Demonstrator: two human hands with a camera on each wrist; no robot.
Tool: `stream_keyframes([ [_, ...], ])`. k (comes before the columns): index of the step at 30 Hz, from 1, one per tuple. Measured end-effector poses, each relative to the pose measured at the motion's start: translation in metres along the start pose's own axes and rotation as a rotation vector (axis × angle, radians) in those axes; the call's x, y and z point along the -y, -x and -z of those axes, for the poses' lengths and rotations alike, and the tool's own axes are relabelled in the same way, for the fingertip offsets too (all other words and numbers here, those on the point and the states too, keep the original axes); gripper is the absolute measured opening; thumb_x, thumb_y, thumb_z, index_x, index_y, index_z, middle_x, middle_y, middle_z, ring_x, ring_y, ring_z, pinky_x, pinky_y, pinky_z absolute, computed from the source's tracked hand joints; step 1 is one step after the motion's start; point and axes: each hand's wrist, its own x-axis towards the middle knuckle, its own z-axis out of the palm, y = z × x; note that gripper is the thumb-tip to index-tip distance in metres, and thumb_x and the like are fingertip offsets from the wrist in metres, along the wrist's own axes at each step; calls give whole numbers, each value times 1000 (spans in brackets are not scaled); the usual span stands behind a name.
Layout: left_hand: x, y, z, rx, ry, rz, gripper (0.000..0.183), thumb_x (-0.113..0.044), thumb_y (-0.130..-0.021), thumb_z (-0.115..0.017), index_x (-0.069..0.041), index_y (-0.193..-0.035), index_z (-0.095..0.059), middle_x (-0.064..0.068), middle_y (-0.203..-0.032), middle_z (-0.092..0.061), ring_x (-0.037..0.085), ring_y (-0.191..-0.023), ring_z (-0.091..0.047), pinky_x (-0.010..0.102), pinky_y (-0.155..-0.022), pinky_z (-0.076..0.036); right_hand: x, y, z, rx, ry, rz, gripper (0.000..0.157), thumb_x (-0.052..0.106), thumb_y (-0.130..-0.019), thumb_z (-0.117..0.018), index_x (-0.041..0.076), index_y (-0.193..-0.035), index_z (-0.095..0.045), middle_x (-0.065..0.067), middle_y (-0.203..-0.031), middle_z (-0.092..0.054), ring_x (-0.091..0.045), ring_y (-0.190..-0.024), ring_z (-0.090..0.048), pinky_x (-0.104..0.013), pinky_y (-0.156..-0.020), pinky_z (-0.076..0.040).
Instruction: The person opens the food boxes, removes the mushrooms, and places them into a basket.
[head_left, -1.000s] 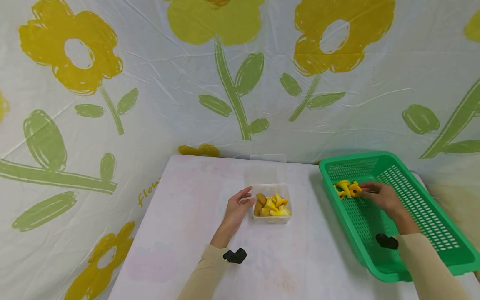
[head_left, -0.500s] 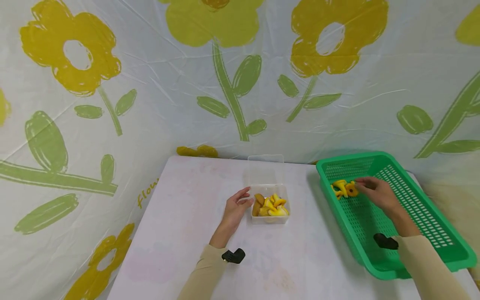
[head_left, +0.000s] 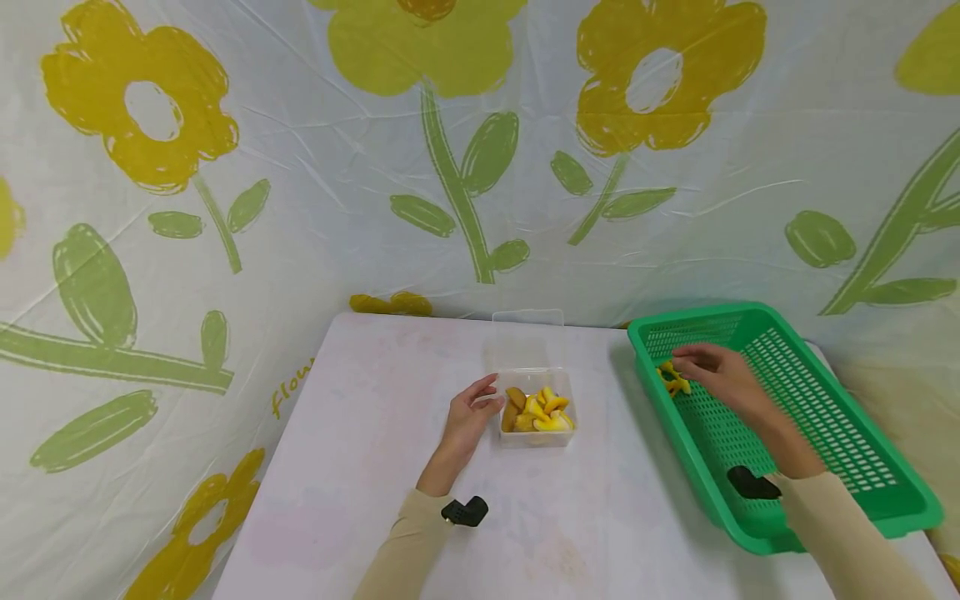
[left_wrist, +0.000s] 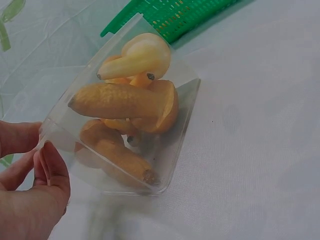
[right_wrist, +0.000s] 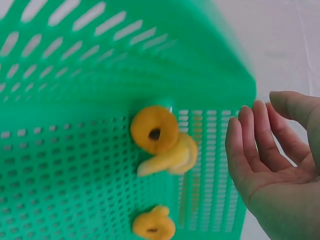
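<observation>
My left hand (head_left: 465, 423) is at the left side of a clear plastic box (head_left: 534, 440). In the left wrist view its loosely bent fingertips touch the box's rim and wall. Several yellow and tan mushrooms (left_wrist: 120, 101) lie in the box, and the lid (head_left: 527, 337) is folded back behind it. My right hand (head_left: 716, 375) hovers over the far left part of a green basket (head_left: 750, 537), relaxed, with nothing in it. Below it lie a few yellow-orange mushrooms (right_wrist: 157, 120), partly hidden by the hand in the head view.
The box and basket share a pale-covered table (head_left: 390, 375), the basket standing at the right. A flower-printed cloth (head_left: 315, 167) hangs behind the table and to its left.
My right hand has moved left and slightly away from me, off a mushroom with a dark centre, and now hangs above the mushrooms. The left hand stays at the box. The view shifted slightly.
</observation>
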Motion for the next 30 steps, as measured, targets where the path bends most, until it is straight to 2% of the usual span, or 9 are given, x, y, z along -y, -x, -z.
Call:
stream_keyframes([
  [3,0,1,1,6,9,-2,49,-4,-96,-70,-1,-143,-58,24,-133,-56,23,-109,-60,25,-95,-51,6,-2,-8,11,-2,31,29,14,-105,-60,-4,-127,-62,8,-109,-70,7,-97,-62,-14,-78,-51],
  [8,-1,1,1,4,15,6,48,-4,-96,-70,-2,-143,-59,24,-134,-55,22,-109,-60,23,-94,-51,19,-7,-21,34,10,42,34,16,-105,-61,-6,-130,-61,-16,-117,-69,4,-97,-64,-17,-79,-52],
  [10,-1,2,1,1,12,2,49,-4,-96,-70,-2,-143,-58,24,-134,-55,23,-109,-60,24,-93,-51,26,-9,-26,43,16,44,34,17,-105,-61,-6,-130,-61,-21,-119,-68,3,-98,-63,-19,-78,-53],
  [19,-1,0,-1,-14,4,24,48,-1,-97,-67,0,-144,-57,26,-135,-54,24,-110,-59,25,-96,-52,50,-19,-53,67,20,112,26,11,-103,-63,-6,-123,-66,-21,-118,-68,-2,-100,-63,-15,-82,-51],
  [27,-17,9,-6,-12,2,23,47,2,-98,-64,4,-144,-54,30,-135,-52,26,-110,-58,22,-93,-52,67,-24,-81,125,-1,139,21,9,-101,-66,-5,-116,-67,-19,-111,-70,-24,-98,-67,-20,-84,-54],
  [30,-14,7,-5,-18,-6,21,47,2,-98,-64,3,-144,-55,30,-135,-52,27,-110,-58,22,-93,-52,71,-27,-92,145,2,178,20,7,-100,-67,-6,-115,-67,-16,-108,-71,-26,-96,-67,-22,-84,-55],
])
